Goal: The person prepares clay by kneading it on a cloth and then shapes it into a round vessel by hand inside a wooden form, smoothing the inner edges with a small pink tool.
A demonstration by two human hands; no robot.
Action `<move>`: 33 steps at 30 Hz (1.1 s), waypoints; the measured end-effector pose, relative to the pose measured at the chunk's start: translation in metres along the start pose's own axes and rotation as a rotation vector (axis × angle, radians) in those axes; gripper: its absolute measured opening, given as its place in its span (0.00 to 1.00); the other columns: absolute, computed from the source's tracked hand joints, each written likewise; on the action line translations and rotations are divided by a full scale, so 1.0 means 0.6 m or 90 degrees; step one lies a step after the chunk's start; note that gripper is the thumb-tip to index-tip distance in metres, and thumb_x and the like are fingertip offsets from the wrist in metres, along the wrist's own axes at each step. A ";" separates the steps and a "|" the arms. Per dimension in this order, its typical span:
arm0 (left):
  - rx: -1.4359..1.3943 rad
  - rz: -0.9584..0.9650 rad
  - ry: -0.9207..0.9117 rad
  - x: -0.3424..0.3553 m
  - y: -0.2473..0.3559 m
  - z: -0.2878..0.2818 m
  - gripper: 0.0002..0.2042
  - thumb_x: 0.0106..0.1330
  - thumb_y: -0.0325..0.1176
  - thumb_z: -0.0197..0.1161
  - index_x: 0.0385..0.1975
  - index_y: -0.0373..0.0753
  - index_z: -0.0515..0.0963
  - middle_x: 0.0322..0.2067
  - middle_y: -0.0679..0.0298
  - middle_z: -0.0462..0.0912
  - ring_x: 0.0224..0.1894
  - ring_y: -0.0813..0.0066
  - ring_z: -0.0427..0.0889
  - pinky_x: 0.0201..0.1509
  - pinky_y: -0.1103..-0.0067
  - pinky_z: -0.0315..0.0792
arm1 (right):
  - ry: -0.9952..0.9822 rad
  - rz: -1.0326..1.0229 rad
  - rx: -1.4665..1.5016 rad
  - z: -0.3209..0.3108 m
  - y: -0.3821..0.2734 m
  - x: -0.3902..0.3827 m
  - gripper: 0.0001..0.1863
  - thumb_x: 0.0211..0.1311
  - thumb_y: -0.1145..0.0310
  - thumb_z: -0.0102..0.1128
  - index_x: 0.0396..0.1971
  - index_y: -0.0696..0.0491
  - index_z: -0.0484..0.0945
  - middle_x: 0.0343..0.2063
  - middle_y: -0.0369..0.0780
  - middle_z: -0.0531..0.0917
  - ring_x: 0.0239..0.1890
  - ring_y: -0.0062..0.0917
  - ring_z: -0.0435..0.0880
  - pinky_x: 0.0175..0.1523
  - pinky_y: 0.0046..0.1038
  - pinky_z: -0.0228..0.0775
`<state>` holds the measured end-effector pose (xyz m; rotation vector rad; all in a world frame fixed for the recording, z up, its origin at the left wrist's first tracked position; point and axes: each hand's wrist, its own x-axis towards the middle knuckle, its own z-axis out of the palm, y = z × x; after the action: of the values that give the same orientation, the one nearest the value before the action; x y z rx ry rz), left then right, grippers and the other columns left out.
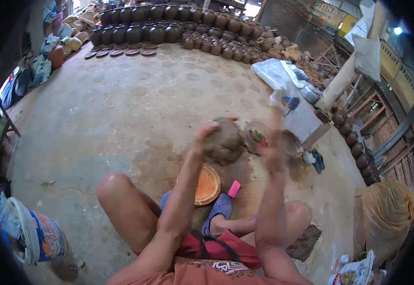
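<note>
My left hand (206,132) grips the left side of a big lump of wet grey clay (226,141) on the floor. My right hand (273,149) is smeared by motion to the right of the lump, so I cannot make out its fingers or anything in them. Beside the lump sits a small container (253,136) with green and red on it, with a darker bowl (291,146) farther right. Below the clay, between my sandalled feet, lies a round orange board (206,188); a pink block (233,189) is near my right foot.
Rows of dark pots (155,33) and flat discs (116,53) line the back. Plastic sheeting (273,76) lies before a post (340,85). A white bucket (45,235) stands at lower left, a covered mound (383,213) at right, more pots (356,149) along that side.
</note>
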<state>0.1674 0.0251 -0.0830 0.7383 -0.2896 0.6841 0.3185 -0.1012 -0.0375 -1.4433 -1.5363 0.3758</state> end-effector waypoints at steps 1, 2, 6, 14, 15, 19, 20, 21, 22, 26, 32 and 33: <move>0.013 0.002 0.015 -0.012 0.003 -0.002 0.34 0.67 0.53 0.61 0.66 0.34 0.74 0.53 0.50 0.83 0.52 0.57 0.87 0.60 0.61 0.82 | 0.038 -0.017 0.011 0.030 0.005 -0.010 0.51 0.75 0.29 0.36 0.80 0.58 0.50 0.79 0.47 0.58 0.78 0.38 0.60 0.80 0.40 0.51; 0.022 0.012 -0.016 -0.006 -0.005 0.003 0.35 0.67 0.52 0.62 0.70 0.37 0.69 0.55 0.49 0.82 0.54 0.56 0.86 0.61 0.60 0.81 | 0.074 -0.028 0.033 0.030 -0.005 -0.009 0.50 0.74 0.31 0.39 0.79 0.58 0.52 0.78 0.47 0.60 0.77 0.39 0.62 0.80 0.40 0.52; -0.086 0.024 -0.205 0.018 -0.027 0.020 0.41 0.68 0.54 0.60 0.79 0.46 0.57 0.62 0.45 0.78 0.60 0.49 0.83 0.65 0.57 0.78 | 0.200 -0.068 0.155 -0.014 -0.080 -0.020 0.45 0.69 0.39 0.50 0.73 0.60 0.61 0.73 0.48 0.66 0.73 0.39 0.67 0.78 0.40 0.55; -0.165 0.080 0.192 0.007 -0.104 0.030 0.50 0.69 0.77 0.48 0.84 0.53 0.44 0.82 0.50 0.47 0.80 0.38 0.50 0.81 0.46 0.49 | 0.207 -0.059 0.055 0.059 -0.059 -0.034 0.36 0.60 0.54 0.72 0.62 0.63 0.78 0.64 0.50 0.79 0.66 0.40 0.77 0.75 0.40 0.61; -0.068 0.068 0.269 0.005 -0.094 0.038 0.51 0.69 0.78 0.47 0.84 0.53 0.44 0.81 0.51 0.47 0.80 0.40 0.51 0.81 0.48 0.48 | 0.247 -0.036 0.143 0.043 -0.079 -0.026 0.31 0.57 0.62 0.74 0.58 0.64 0.81 0.59 0.48 0.83 0.63 0.35 0.80 0.70 0.36 0.68; -0.048 0.083 0.439 -0.013 -0.039 0.043 0.48 0.73 0.75 0.42 0.83 0.46 0.47 0.80 0.52 0.54 0.79 0.58 0.59 0.81 0.61 0.54 | 0.325 -0.100 -0.022 0.009 -0.128 -0.027 0.30 0.59 0.61 0.74 0.57 0.65 0.81 0.61 0.47 0.81 0.62 0.34 0.80 0.68 0.37 0.71; -0.058 0.102 0.463 -0.016 -0.045 0.059 0.49 0.73 0.75 0.42 0.82 0.42 0.51 0.78 0.50 0.59 0.77 0.61 0.63 0.80 0.62 0.58 | 0.323 -0.100 -0.025 0.015 -0.121 -0.027 0.30 0.59 0.61 0.74 0.57 0.65 0.81 0.61 0.47 0.81 0.62 0.34 0.80 0.68 0.37 0.71; 0.037 0.091 0.363 -0.009 -0.063 0.088 0.49 0.72 0.76 0.40 0.79 0.39 0.57 0.75 0.48 0.64 0.74 0.58 0.69 0.78 0.61 0.61 | 0.281 -0.161 -0.281 0.027 -0.119 -0.019 0.32 0.60 0.56 0.73 0.58 0.64 0.81 0.63 0.48 0.80 0.62 0.37 0.80 0.69 0.39 0.70; 0.087 0.080 0.324 -0.019 -0.070 0.092 0.49 0.71 0.76 0.40 0.78 0.38 0.60 0.74 0.48 0.67 0.72 0.57 0.72 0.77 0.60 0.63 | 0.228 -0.217 -0.530 0.040 -0.117 -0.018 0.35 0.61 0.51 0.73 0.59 0.63 0.81 0.64 0.49 0.79 0.62 0.40 0.80 0.70 0.42 0.69; -0.324 0.088 0.150 -0.026 -0.074 0.062 0.45 0.73 0.72 0.43 0.71 0.34 0.69 0.65 0.46 0.78 0.62 0.52 0.82 0.71 0.58 0.73 | 0.265 -0.172 -0.047 0.016 -0.182 -0.017 0.44 0.62 0.39 0.66 0.68 0.56 0.75 0.70 0.54 0.72 0.71 0.55 0.70 0.77 0.48 0.58; -0.242 0.037 0.231 -0.054 -0.107 0.046 0.46 0.71 0.72 0.45 0.71 0.33 0.69 0.66 0.45 0.77 0.65 0.48 0.80 0.69 0.50 0.75 | 0.071 -0.181 -0.455 0.043 -0.120 -0.010 0.58 0.61 0.32 0.65 0.79 0.58 0.58 0.77 0.53 0.61 0.79 0.48 0.59 0.80 0.48 0.53; -0.285 0.046 0.152 -0.055 -0.093 0.043 0.45 0.71 0.72 0.46 0.71 0.33 0.69 0.66 0.46 0.77 0.65 0.48 0.80 0.69 0.50 0.74 | 0.146 -0.189 -0.237 0.027 -0.123 -0.003 0.58 0.59 0.33 0.66 0.80 0.57 0.56 0.77 0.54 0.61 0.79 0.49 0.58 0.79 0.48 0.53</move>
<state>0.1796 -0.0385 -0.1092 0.2174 -0.2395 0.7356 0.2613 -0.1155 0.0095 -1.4460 -1.6551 -0.2585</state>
